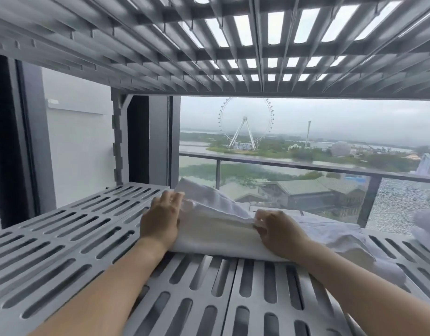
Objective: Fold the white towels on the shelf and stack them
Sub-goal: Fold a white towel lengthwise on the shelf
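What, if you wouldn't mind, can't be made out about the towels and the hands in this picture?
- Second towel, head view: its right part is hidden by the right forearm.
- White cloth at the right edge: cut off by the frame, and blurred.
- Right hand: fingers curl into the towel, so the grip underneath is hidden.

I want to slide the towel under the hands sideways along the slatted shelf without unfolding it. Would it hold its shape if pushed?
Probably not. The white towel looks soft and floppy: its far edge stands up in loose wrinkles, so a push would likely bunch it. The shelf has open slots that might catch the cloth. Both the left hand and right hand press it, which suggests it needs holding.
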{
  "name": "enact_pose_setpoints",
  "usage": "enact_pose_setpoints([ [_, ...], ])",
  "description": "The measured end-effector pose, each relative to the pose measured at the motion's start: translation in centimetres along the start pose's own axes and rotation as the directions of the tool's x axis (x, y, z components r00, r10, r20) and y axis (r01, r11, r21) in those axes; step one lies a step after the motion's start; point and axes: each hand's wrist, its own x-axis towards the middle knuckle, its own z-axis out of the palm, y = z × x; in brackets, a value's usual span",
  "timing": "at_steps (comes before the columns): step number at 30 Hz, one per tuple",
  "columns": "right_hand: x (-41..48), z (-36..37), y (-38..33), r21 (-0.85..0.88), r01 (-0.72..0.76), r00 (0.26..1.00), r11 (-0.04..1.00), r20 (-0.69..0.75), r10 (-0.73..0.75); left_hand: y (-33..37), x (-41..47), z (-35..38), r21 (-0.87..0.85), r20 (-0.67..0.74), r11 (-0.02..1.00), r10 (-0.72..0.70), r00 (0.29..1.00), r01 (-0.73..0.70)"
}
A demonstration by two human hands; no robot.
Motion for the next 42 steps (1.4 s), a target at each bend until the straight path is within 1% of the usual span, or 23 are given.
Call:
enact_pose_setpoints([
  [2,-0.5,0.7,-0.3,0.053,0.047,0.998,0.997,0.049,-0.050,-0.8,0.2,0.4,0.001,0.008,0.999,-0.054,0.998,0.054],
  [3,-0.7,0.8,-0.3,0.075,0.052,0.997,0.996,0.051,-0.056,-1.1,0.3,0.7,-0.002,0.004,0.999,-0.053,0.999,0.053],
  [6,-0.8,0.7,-0.2,0.117,0.051,0.999,0.992,0.002,-0.052,-1.0,0.5,1.2,-0.036,-0.029,0.999,0.010,1.000,-0.011],
  [9,-1.1,0.9,-0.1,0.142,0.014,0.997,0.990,-0.078,-0.003,-0.3,0.3,1.2,-0.125,-0.037,0.990,0.069,0.997,-0.073],
  [11,-1.2,0.9,-0.1,0.128,-0.047,0.992,0.991,-0.108,0.061,-0.1,0.1,1.0,-0.155,-0.081,0.983,0.087,0.993,-0.099],
  [13,-0.9,0.6,-0.2,0.063,-0.086,0.995,0.994,-0.048,0.089,-0.3,0.0,0.8,-0.173,-0.119,0.980,0.080,0.990,-0.100],
  [15,0.0,0.1,-0.9,0.031,-0.042,0.997,0.999,0.067,0.040,-0.7,0.1,0.6,-0.192,-0.123,0.977,0.064,0.990,-0.087],
  [16,0.5,0.0,-1.5,0.053,-0.002,0.994,0.999,0.109,-0.004,-0.9,0.1,0.5,-0.206,-0.116,0.975,0.058,0.991,-0.082],
  [18,1.6,0.2,-3.6,0.112,0.062,0.989,0.992,0.127,-0.076,-1.1,0.2,0.4,-0.237,-0.101,0.968,0.057,0.993,-0.080],
  [20,2.7,1.0,-6.0,0.152,0.075,0.992,0.986,0.086,-0.089,-1.3,0.2,0.2,-0.246,-0.093,0.965,0.071,0.993,-0.092],
  [22,3.8,2.0,-8.3,0.178,0.052,0.998,0.983,0.036,-0.059,-1.3,0.2,0.1,-0.241,-0.082,0.964,0.096,0.992,-0.113],
  [24,4.7,2.7,-9.7,0.159,0.014,1.000,0.987,-0.003,-0.014,-1.2,0.1,0.1,-0.237,-0.071,0.964,0.105,0.992,-0.119],
  [27,4.8,3.7,-9.7,0.083,-0.032,0.998,0.996,-0.056,0.036,-1.3,0.0,0.3,-0.227,-0.069,0.967,0.102,0.992,-0.115],
  [28,4.6,4.0,-9.3,0.099,-0.056,0.994,0.994,-0.083,0.064,-1.4,0.1,0.4,-0.227,-0.076,0.968,0.096,0.992,-0.111],
  [30,4.1,4.4,-8.5,0.217,-0.102,0.978,0.971,-0.157,0.138,-1.7,0.4,0.6,-0.243,-0.084,0.966,0.072,0.994,-0.090],
  [32,3.8,4.4,-8.3,0.335,-0.111,0.951,0.936,-0.239,0.198,-2.0,0.6,0.8,-0.266,-0.083,0.962,0.037,0.996,-0.058],
  [33,3.8,4.4,-8.3,0.369,-0.111,0.942,0.923,-0.256,0.216,-2.1,0.7,0.8,-0.276,-0.087,0.960,0.013,0.996,-0.037],
  [35,3.6,4.7,-8.4,0.397,-0.126,0.942,0.909,-0.240,0.235,-2.4,0.7,0.8,-0.295,-0.099,0.956,-0.026,0.995,-0.004],
  [36,3.5,4.8,-8.3,0.392,-0.132,0.949,0.910,-0.217,0.231,-2.5,0.7,0.8,-0.302,-0.099,0.953,-0.035,0.994,0.004],
  [38,3.3,5.0,-8.2,0.313,-0.106,0.974,0.944,-0.159,0.162,-2.6,0.7,0.7,-0.310,-0.092,0.951,-0.044,0.995,0.014],
  [40,3.2,5.3,-8.2,0.210,-0.036,0.994,0.977,-0.096,0.057,-2.6,0.7,0.5,-0.314,-0.095,0.949,-0.053,0.994,0.021],
  [42,3.2,5.3,-8.4,0.173,0.027,0.998,0.985,-0.055,-0.018,-2.9,0.7,0.5,-0.324,-0.089,0.945,-0.080,0.993,0.047],
])
